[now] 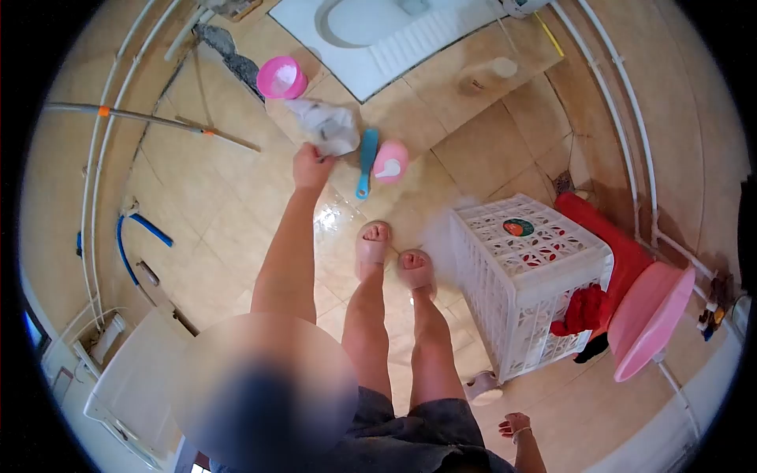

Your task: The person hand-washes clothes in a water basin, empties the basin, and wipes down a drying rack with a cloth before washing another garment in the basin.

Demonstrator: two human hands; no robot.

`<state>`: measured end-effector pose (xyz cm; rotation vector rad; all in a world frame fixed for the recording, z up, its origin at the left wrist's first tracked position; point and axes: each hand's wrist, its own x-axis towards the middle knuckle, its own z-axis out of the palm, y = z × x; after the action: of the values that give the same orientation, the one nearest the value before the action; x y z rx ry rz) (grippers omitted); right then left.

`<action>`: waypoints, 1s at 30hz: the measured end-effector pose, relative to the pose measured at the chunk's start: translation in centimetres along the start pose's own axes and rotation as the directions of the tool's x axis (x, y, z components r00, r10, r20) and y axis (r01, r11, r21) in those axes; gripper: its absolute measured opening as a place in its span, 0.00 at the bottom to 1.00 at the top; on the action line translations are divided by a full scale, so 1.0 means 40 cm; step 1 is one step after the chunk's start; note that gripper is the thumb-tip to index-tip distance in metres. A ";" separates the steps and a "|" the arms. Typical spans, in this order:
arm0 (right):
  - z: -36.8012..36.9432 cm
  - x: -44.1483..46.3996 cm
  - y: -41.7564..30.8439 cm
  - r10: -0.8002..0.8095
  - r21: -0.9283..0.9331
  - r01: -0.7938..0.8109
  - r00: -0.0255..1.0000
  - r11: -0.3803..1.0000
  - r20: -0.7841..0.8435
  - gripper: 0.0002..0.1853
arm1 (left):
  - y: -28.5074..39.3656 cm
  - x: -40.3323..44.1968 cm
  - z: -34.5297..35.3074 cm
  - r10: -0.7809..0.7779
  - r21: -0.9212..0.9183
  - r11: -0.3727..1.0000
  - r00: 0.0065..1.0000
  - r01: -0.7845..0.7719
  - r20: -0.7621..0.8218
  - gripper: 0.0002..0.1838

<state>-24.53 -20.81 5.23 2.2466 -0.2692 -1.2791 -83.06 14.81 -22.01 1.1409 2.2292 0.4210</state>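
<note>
My left hand (313, 165) is closed on the lower edge of a crumpled white plastic bag (335, 130) near the raised floor by the squat toilet. Just beyond the bag stands a small pink tub (281, 77) with something white inside. To the right of the bag lie a turquoise brush (367, 163), its handle toward my feet, and a pink container with a white part on it (390, 162). My right hand (516, 426) hangs low at the lower right, its fingers loosely bent and apart, with nothing visible in them.
A white squat toilet (378, 39) is set in the tiles ahead. On my right stands a white plastic crate (544, 252) with red cloth (582, 311), beside a pink basin (650, 319). A pole (158, 120) leans out at left. The floor near my slippers looks wet.
</note>
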 end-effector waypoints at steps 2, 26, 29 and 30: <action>0.020 0.010 0.026 -0.057 0.024 0.056 0.998 0.998 0.023 0.11 | -0.013 -0.032 -0.067 -0.177 -0.220 0.965 0.974 0.144 -0.141 0.21; 0.137 -0.060 0.130 -0.542 0.535 0.397 0.828 0.746 0.141 0.13 | 0.584 -0.805 -0.383 -0.004 -0.079 0.926 0.221 0.368 0.975 0.15; 0.102 0.005 0.188 -0.541 0.531 0.396 0.828 0.749 0.145 0.13 | 0.668 -0.881 -0.397 0.115 -0.202 0.918 0.259 0.341 0.959 0.16; 0.076 0.018 0.199 -0.555 0.462 0.448 0.823 0.765 0.122 0.13 | 0.704 -0.916 -0.397 0.184 -0.323 0.875 0.368 0.362 0.911 0.18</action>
<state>-26.03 -28.83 7.78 2.6222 -0.0089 -1.9639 -58.81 1.22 18.17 0.6572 1.0279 0.1558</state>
